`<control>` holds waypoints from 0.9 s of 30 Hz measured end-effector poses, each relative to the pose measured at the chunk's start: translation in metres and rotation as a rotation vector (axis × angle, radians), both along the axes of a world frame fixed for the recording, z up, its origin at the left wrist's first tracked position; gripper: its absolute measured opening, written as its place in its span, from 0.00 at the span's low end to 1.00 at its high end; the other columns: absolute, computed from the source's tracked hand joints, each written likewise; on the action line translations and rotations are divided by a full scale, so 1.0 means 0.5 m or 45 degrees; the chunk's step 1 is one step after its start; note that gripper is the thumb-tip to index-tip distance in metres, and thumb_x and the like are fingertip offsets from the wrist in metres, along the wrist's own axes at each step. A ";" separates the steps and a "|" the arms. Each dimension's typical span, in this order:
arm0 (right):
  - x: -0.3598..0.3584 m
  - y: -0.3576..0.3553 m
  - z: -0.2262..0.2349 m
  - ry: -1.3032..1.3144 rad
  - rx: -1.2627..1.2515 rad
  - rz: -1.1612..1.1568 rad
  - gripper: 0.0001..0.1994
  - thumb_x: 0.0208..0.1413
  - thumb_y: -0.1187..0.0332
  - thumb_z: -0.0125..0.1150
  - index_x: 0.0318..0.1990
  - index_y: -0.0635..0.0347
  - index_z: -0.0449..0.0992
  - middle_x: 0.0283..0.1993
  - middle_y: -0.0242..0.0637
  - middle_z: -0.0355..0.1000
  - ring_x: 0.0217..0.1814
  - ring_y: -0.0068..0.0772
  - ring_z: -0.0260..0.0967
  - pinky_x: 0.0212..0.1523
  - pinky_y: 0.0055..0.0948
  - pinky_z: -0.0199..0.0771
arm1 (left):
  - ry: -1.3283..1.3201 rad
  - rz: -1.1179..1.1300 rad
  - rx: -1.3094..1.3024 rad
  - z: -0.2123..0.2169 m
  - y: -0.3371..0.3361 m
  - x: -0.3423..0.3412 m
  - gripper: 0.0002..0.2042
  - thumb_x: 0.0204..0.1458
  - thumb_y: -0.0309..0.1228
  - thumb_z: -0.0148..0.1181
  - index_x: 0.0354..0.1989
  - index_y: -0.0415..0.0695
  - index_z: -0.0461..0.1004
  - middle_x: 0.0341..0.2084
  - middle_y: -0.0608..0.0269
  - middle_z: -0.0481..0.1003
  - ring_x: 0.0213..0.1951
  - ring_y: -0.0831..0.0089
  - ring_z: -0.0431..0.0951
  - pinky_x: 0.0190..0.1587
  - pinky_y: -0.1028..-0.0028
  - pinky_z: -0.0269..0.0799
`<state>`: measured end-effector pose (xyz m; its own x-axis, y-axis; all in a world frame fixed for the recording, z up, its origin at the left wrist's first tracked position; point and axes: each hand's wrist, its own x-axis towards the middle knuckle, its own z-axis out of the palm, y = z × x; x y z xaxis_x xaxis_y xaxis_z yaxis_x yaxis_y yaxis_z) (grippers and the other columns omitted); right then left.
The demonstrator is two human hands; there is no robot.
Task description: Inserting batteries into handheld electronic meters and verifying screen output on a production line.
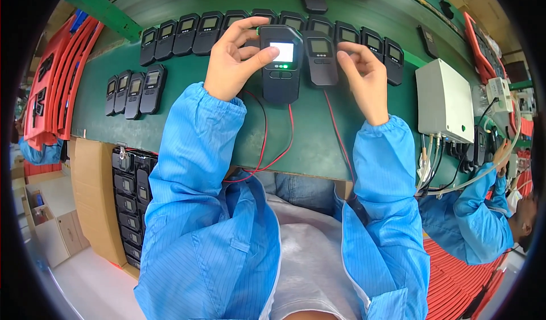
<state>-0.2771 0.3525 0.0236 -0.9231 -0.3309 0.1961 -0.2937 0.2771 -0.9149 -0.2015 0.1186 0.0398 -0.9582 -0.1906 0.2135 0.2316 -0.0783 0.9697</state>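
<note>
green matting (318,138) is covering the bench in front of you, with a long row of dark units (187,32) lining its far edge. your left hand (233,55) is gripping the lit device (281,64) at the bench's middle, thumb pressing its left side beside the glowing screen. your right hand (364,75) is resting half-curled, fingertips touching the next unit (320,58) just right of the device, holding nothing. red wires (273,143) are trailing from the device toward you. a white box (446,98) is sitting to your right.
</note>
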 end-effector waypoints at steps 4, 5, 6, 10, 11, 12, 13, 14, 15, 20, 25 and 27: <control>0.012 -0.011 -0.004 0.289 0.057 0.016 0.11 0.56 0.66 0.62 0.43 0.61 0.79 0.28 0.32 0.73 0.24 0.19 0.66 0.25 0.22 0.66 | -0.026 -0.024 -0.007 0.000 0.003 0.001 0.27 0.46 0.25 0.69 0.56 0.41 0.67 0.44 0.53 0.73 0.43 0.66 0.79 0.45 0.72 0.77; 0.013 -0.011 -0.005 0.505 0.181 -0.015 0.10 0.56 0.66 0.62 0.41 0.61 0.80 0.28 0.34 0.74 0.24 0.20 0.68 0.25 0.23 0.66 | -0.026 -0.001 -0.017 -0.003 0.001 0.000 0.27 0.46 0.25 0.69 0.56 0.41 0.67 0.44 0.53 0.73 0.43 0.66 0.79 0.45 0.72 0.77; 0.013 -0.008 -0.005 0.503 0.182 -0.017 0.10 0.56 0.66 0.62 0.41 0.61 0.80 0.28 0.34 0.74 0.24 0.20 0.68 0.25 0.23 0.66 | -0.026 0.021 -0.027 -0.005 -0.001 0.000 0.27 0.46 0.25 0.69 0.56 0.41 0.67 0.44 0.53 0.73 0.43 0.66 0.79 0.45 0.72 0.77; 0.009 0.006 0.003 0.479 0.506 0.008 0.09 0.54 0.66 0.61 0.36 0.60 0.81 0.26 0.40 0.76 0.24 0.28 0.73 0.27 0.25 0.69 | -0.011 0.022 -0.021 -0.006 0.001 -0.001 0.27 0.46 0.25 0.69 0.56 0.41 0.67 0.44 0.54 0.74 0.43 0.66 0.79 0.45 0.72 0.77; 0.010 0.005 0.005 0.447 0.529 -0.004 0.09 0.54 0.65 0.61 0.36 0.60 0.81 0.26 0.41 0.76 0.24 0.29 0.73 0.27 0.25 0.69 | -0.003 0.012 -0.014 -0.005 0.002 -0.001 0.27 0.46 0.26 0.69 0.56 0.41 0.67 0.43 0.54 0.74 0.43 0.66 0.79 0.44 0.72 0.77; 0.010 0.004 0.007 0.414 0.552 -0.016 0.09 0.54 0.65 0.61 0.36 0.60 0.82 0.25 0.42 0.76 0.25 0.31 0.74 0.28 0.26 0.70 | -0.005 0.012 -0.013 -0.004 0.002 -0.001 0.27 0.46 0.26 0.69 0.56 0.41 0.67 0.43 0.54 0.74 0.43 0.66 0.79 0.44 0.72 0.77; 0.011 0.003 0.007 0.381 0.575 -0.028 0.09 0.54 0.65 0.61 0.35 0.60 0.82 0.24 0.43 0.76 0.25 0.32 0.75 0.28 0.26 0.70 | -0.024 0.024 -0.026 -0.002 0.003 -0.001 0.27 0.46 0.26 0.69 0.56 0.42 0.67 0.43 0.55 0.74 0.42 0.67 0.79 0.44 0.72 0.77; 0.012 0.002 0.008 0.382 0.575 -0.026 0.09 0.54 0.65 0.61 0.35 0.60 0.82 0.24 0.43 0.76 0.25 0.32 0.75 0.28 0.26 0.70 | -0.043 0.038 -0.040 0.001 0.003 0.001 0.26 0.47 0.26 0.69 0.56 0.42 0.67 0.43 0.55 0.74 0.42 0.67 0.79 0.44 0.72 0.77; 0.014 0.001 0.009 0.388 0.589 -0.034 0.09 0.54 0.64 0.61 0.36 0.60 0.82 0.24 0.42 0.76 0.24 0.32 0.75 0.28 0.26 0.70 | -0.061 0.052 -0.053 0.003 0.003 0.002 0.26 0.47 0.27 0.69 0.55 0.42 0.67 0.43 0.55 0.74 0.42 0.67 0.79 0.43 0.73 0.77; 0.016 0.000 0.009 0.380 0.608 -0.049 0.10 0.54 0.63 0.61 0.36 0.59 0.82 0.22 0.40 0.75 0.23 0.31 0.74 0.27 0.26 0.70 | -0.074 0.040 -0.044 -0.001 -0.002 -0.002 0.25 0.49 0.28 0.67 0.55 0.42 0.67 0.43 0.56 0.74 0.43 0.68 0.79 0.41 0.72 0.78; 0.015 0.000 0.011 0.333 0.617 -0.044 0.10 0.54 0.63 0.61 0.36 0.58 0.82 0.22 0.40 0.75 0.23 0.30 0.73 0.27 0.26 0.69 | -0.106 0.040 0.008 0.000 0.000 -0.002 0.24 0.51 0.30 0.66 0.56 0.42 0.67 0.44 0.57 0.74 0.43 0.68 0.79 0.39 0.71 0.79; 0.015 0.000 0.010 0.333 0.612 -0.044 0.10 0.54 0.63 0.60 0.37 0.58 0.82 0.21 0.39 0.74 0.22 0.29 0.73 0.26 0.26 0.68 | -0.099 0.052 0.004 -0.001 0.000 -0.002 0.23 0.51 0.30 0.66 0.56 0.42 0.67 0.44 0.56 0.74 0.43 0.68 0.79 0.38 0.71 0.79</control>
<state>-0.2697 0.3524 0.0285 -0.8756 -0.4102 0.2549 -0.4779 0.6592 -0.5807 -0.2023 0.1183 0.0394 -0.9633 -0.2306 0.1378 0.1584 -0.0732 0.9847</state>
